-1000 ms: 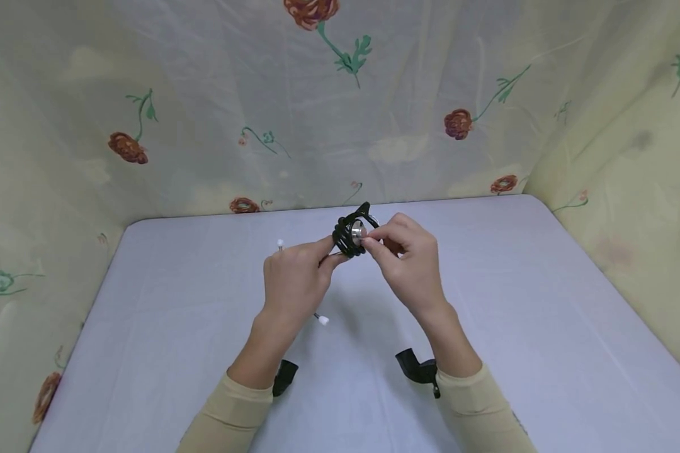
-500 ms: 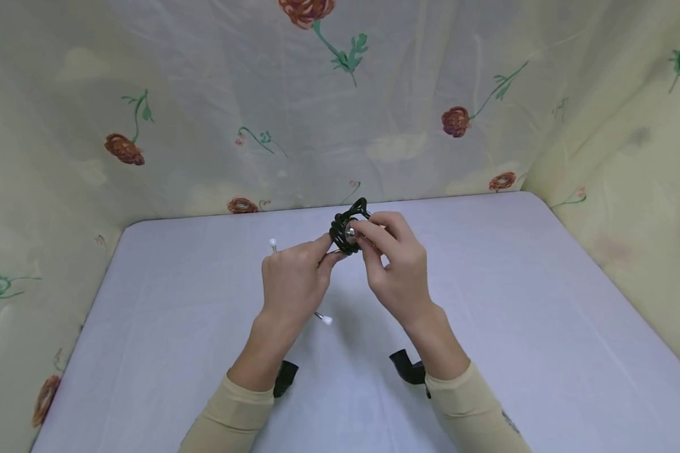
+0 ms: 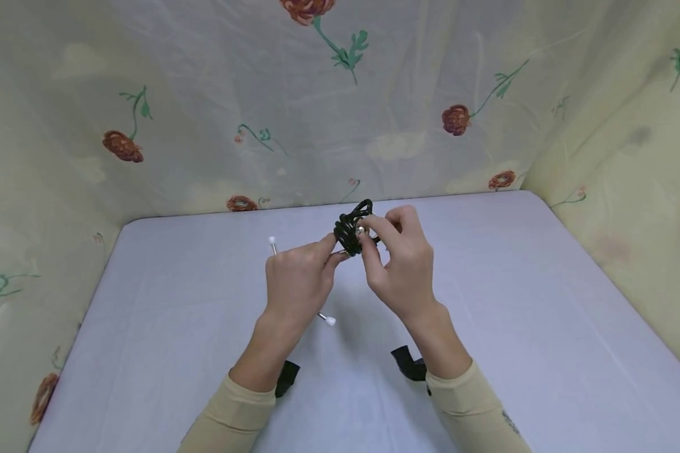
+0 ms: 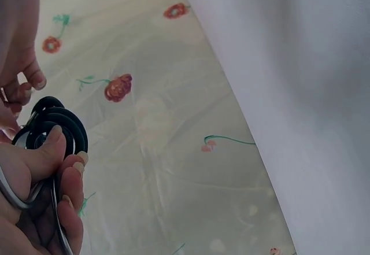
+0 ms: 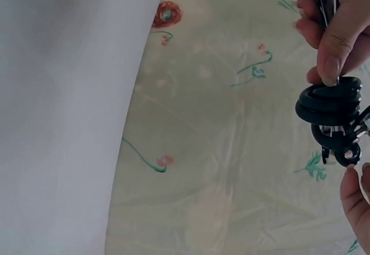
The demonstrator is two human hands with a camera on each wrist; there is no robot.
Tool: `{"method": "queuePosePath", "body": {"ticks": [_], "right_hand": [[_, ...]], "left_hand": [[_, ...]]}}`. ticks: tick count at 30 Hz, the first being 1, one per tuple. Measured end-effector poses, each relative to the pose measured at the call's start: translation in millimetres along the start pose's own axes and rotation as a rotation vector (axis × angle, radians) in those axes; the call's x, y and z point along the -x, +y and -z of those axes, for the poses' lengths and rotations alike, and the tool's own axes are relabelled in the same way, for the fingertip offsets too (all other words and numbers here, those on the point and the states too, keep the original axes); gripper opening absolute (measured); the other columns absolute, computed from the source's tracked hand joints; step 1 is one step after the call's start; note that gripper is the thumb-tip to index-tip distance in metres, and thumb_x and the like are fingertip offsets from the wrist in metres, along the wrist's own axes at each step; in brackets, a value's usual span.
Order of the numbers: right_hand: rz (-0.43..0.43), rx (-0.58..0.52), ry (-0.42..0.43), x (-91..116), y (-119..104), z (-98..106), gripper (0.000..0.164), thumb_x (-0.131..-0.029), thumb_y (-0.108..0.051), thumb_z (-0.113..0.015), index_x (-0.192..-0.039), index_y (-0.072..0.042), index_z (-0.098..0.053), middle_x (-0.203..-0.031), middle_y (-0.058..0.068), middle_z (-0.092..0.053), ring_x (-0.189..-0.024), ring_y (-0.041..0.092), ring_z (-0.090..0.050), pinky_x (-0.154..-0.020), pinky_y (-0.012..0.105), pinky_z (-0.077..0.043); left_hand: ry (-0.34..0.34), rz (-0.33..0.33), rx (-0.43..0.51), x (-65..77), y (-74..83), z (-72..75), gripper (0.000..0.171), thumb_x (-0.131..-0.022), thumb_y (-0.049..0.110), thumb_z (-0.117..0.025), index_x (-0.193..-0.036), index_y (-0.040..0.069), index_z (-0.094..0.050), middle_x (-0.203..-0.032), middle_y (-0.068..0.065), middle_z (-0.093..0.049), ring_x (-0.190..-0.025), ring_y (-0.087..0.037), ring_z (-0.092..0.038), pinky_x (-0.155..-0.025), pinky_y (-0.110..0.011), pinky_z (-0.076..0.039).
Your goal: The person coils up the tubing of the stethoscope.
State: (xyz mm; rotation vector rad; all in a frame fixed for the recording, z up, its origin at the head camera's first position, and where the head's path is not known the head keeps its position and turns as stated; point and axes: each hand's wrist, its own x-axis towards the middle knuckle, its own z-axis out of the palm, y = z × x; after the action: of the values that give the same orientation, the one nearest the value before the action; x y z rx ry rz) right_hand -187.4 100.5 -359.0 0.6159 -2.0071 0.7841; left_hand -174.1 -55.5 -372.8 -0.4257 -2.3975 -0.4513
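A stethoscope (image 3: 347,234) is held above the table, its black tubing wound into a tight coil. My left hand (image 3: 297,277) grips its metal ear tubes just below the coil, thumb pressed against the tubing in the left wrist view. White ear tips (image 3: 272,240) stick out on either side of that hand. At the coil's right side, the thumb and forefinger of my right hand (image 3: 402,264) pinch the shiny metal chestpiece (image 3: 361,230). Most of the chestpiece is hidden by those fingers. In the right wrist view, the coiled tubing (image 5: 326,107) hangs between both hands.
A table with a white cover (image 3: 175,352) lies beneath the hands. Flower-patterned cloth (image 3: 396,113) hangs behind it and at both sides. Black curved pieces (image 3: 409,363) show beside both wrists.
My right hand's fingers have shifted over the chestpiece, covering more of it. The coil has turned slightly and moved a little. The left hand keeps its hold almost unmoved.
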Motion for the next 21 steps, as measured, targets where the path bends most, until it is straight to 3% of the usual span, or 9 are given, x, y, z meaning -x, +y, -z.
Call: {"method": "queuePosePath", "body": {"ticks": [5,13,17,21], "right_hand": [[-0.02,-0.014,-0.052,-0.1,3.4,0.6,0.015,-0.087,-0.013,-0.057,-0.096,-0.009,-0.068,-0.087,0.01,-0.048,-0.07,0.013,-0.043,-0.057,0.025,-0.037],[0.07,-0.037,-0.05,3.2,-2.8,-9.7,0.019,-0.091,-0.01,-0.055,-0.107,-0.008,-0.066,-0.096,0.005,-0.068,-0.089,0.016,-0.063,-0.073,0.028,-0.052],[0.079,-0.019,0.01,3.7,-4.8,-11.7,0.019,-0.091,-0.006,-0.055,-0.106,-0.009,-0.067,-0.09,0.004,-0.071,-0.08,0.016,-0.065,-0.067,0.028,-0.052],[0.04,-0.117,0.12,4.4,-4.7,-11.6,0.018,-0.088,-0.002,-0.058,-0.103,-0.004,-0.067,-0.087,0.009,-0.069,-0.071,0.015,-0.059,-0.062,0.023,-0.047]], "left_hand": [[-0.008,-0.021,-0.007,0.0,1.2,-1.7,0.026,-0.083,0.035,-0.067,-0.098,0.015,-0.069,-0.062,0.003,-0.069,-0.039,-0.006,-0.049,-0.036,-0.019,-0.022],[0.052,0.022,-0.008,-0.9,-7.7,3.6,0.025,-0.082,0.038,-0.067,-0.095,0.017,-0.068,-0.059,0.001,-0.067,-0.04,-0.012,-0.052,-0.037,-0.023,-0.027],[0.057,0.028,0.016,-2.0,-8.5,4.8,0.024,-0.081,0.04,-0.066,-0.093,0.018,-0.068,-0.056,0.003,-0.064,-0.039,-0.01,-0.05,-0.037,-0.023,-0.026],[0.059,0.04,0.066,-2.6,-7.1,4.3,0.023,-0.082,0.042,-0.064,-0.086,0.019,-0.066,-0.047,0.006,-0.053,-0.038,-0.008,-0.04,-0.038,-0.024,-0.025]]}}
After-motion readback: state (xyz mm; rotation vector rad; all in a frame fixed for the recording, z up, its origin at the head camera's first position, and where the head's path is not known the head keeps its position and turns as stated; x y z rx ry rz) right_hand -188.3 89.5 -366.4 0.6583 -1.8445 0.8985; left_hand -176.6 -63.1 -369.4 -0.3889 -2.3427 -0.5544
